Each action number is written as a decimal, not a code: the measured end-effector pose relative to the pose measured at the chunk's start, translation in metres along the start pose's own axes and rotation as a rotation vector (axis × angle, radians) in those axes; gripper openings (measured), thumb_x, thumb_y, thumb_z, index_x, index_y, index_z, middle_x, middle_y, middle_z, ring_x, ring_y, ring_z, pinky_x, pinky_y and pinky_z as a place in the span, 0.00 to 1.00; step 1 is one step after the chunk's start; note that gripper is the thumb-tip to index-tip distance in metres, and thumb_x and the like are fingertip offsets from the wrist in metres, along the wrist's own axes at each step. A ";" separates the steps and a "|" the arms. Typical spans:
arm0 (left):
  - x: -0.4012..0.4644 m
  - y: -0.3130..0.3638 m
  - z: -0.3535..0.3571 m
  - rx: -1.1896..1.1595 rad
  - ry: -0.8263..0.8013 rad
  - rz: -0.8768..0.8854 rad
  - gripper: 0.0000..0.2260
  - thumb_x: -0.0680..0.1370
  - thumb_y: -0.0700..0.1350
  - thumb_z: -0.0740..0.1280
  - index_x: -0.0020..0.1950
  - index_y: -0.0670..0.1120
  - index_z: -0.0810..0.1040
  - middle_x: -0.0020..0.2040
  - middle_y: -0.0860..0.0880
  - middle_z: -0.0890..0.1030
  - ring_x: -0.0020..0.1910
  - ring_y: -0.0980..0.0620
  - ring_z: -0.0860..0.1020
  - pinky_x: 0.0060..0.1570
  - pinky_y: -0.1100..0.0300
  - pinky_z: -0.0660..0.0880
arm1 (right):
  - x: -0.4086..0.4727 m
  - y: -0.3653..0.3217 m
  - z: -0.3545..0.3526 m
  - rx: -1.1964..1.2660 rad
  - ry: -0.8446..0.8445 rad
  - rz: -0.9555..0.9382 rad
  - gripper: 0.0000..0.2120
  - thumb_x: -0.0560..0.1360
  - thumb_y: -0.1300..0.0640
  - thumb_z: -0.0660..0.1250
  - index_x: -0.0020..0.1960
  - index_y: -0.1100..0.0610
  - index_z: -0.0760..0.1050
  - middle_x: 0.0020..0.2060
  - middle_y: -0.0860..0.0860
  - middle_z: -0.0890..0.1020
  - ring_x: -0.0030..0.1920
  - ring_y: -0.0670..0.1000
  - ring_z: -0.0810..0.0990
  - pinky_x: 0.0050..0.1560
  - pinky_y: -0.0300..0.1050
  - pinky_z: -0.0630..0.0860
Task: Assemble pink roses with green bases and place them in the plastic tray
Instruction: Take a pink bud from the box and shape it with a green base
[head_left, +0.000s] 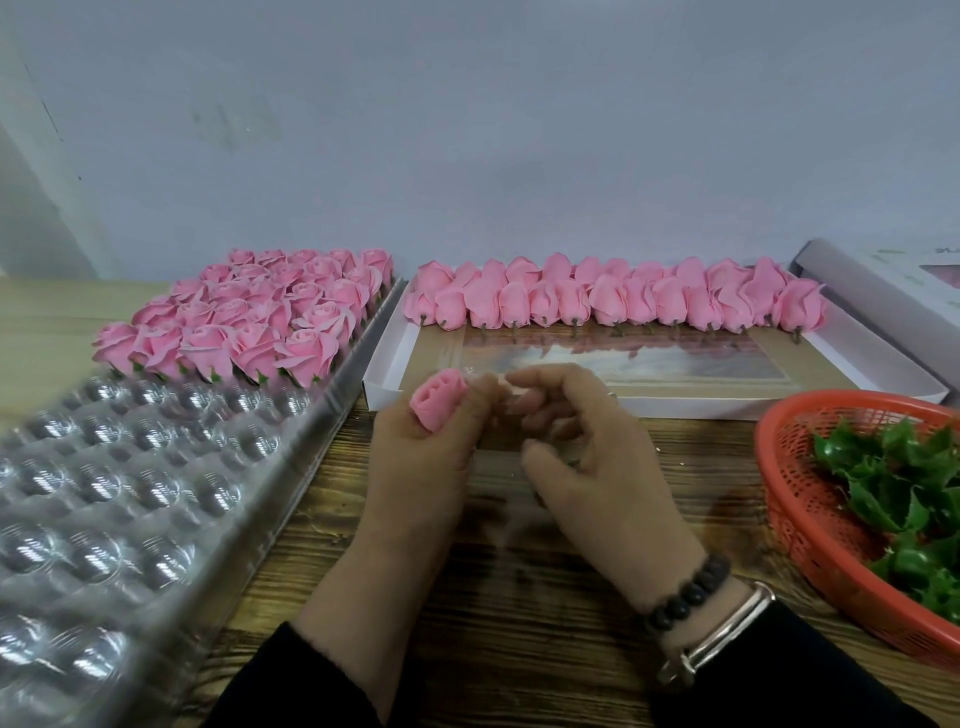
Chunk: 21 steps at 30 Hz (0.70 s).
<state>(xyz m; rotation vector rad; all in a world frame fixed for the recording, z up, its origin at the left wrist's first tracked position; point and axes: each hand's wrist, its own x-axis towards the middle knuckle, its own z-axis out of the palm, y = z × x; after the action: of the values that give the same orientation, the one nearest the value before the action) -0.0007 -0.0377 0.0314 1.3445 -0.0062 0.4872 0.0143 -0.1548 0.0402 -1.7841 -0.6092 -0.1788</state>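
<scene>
- Right now I am at the joining step: my left hand (415, 457) pinches one soft pink rose bud (439, 397) between thumb and fingers, the bloom pointing up and away from me.
- My right hand (587, 457) sits just beside it at three o'clock, fingers curled inward; motion blur hides whether a green base is between them, so I cannot tell.
- Next, I judge, the bud's stem must go into a green base, and that calls for lining the two up before pressing, gently, since the petals look foamy and easy to dent.
- The clear plastic tray of round dimples (119, 493) lies at nine o'clock, glossy and thin; its far rows at eleven o'clock hold finished pink roses with green collars (244, 317), the near cups are bare.
- At twelve o'clock a shallow white cardboard box (649, 400) holds a row of unassembled pink buds (613, 301), matte and smooth, short dark stems pointing toward me.
- At three o'clock a red plastic mesh basket (789, 499) holds spiky, shiny green plastic bases (893, 488).
- The wooden table (519, 613) beneath is dark and coarsely grained.
</scene>
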 end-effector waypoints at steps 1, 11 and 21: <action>0.001 0.000 -0.003 0.152 0.008 0.074 0.07 0.72 0.42 0.68 0.38 0.38 0.78 0.33 0.43 0.80 0.33 0.51 0.78 0.34 0.60 0.76 | 0.000 0.000 -0.003 -0.028 0.012 -0.029 0.24 0.67 0.70 0.66 0.50 0.42 0.71 0.45 0.48 0.76 0.44 0.41 0.74 0.46 0.26 0.68; -0.006 -0.001 -0.003 0.770 -0.200 0.186 0.33 0.72 0.39 0.71 0.71 0.53 0.58 0.49 0.53 0.80 0.49 0.50 0.80 0.51 0.50 0.77 | 0.003 -0.002 -0.014 -0.149 -0.205 -0.063 0.20 0.67 0.56 0.73 0.57 0.43 0.75 0.48 0.38 0.74 0.47 0.35 0.72 0.49 0.25 0.68; -0.006 -0.003 0.000 0.551 -0.307 0.073 0.42 0.66 0.35 0.74 0.68 0.65 0.56 0.40 0.52 0.77 0.35 0.64 0.77 0.36 0.72 0.72 | 0.006 0.003 -0.017 -0.059 -0.173 0.013 0.07 0.68 0.61 0.71 0.40 0.49 0.77 0.36 0.44 0.75 0.37 0.42 0.74 0.39 0.36 0.72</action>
<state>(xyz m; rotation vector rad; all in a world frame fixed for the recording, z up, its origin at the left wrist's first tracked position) -0.0054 -0.0400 0.0269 1.9569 -0.1857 0.3492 0.0245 -0.1696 0.0453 -1.8729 -0.7220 -0.0342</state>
